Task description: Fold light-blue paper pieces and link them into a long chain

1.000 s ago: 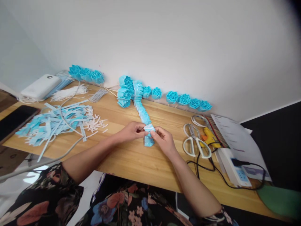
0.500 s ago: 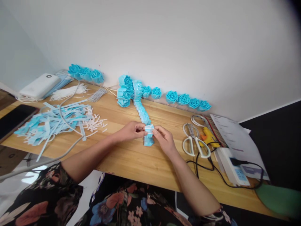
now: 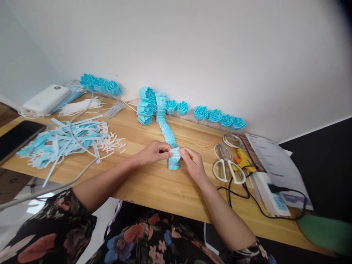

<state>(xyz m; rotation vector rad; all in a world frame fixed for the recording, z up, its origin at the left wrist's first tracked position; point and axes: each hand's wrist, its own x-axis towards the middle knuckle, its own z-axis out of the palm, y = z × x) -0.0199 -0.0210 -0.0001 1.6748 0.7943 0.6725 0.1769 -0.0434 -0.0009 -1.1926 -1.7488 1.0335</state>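
Note:
A small pleated piece of light blue and white mask fabric (image 3: pixel 175 153) is pinched between my two hands. My left hand (image 3: pixel 156 152) is closed on its left edge with thumb and forefinger. On its right edge the fingers of my right hand (image 3: pixel 193 161) are closed too. Just beneath and behind it runs a long row of overlapping blue folded pieces (image 3: pixel 165 130), stretching back towards the wall. The near end of that row shows below my fingers.
Blue fabric roses (image 3: pixel 214 116) line the wall. Cut blue strips (image 3: pixel 68 141) lie at left by a phone (image 3: pixel 20 137) and a white power bank (image 3: pixel 46 99). White-handled scissors (image 3: pixel 227 167), a yellow glue gun (image 3: pixel 244 160) and a power strip (image 3: pixel 273 196) with black cords are at right.
The pleated fabric has turned slightly between my fingers, its right side tilting up and more of its striped face showing. Both hands keep nearly the same place.

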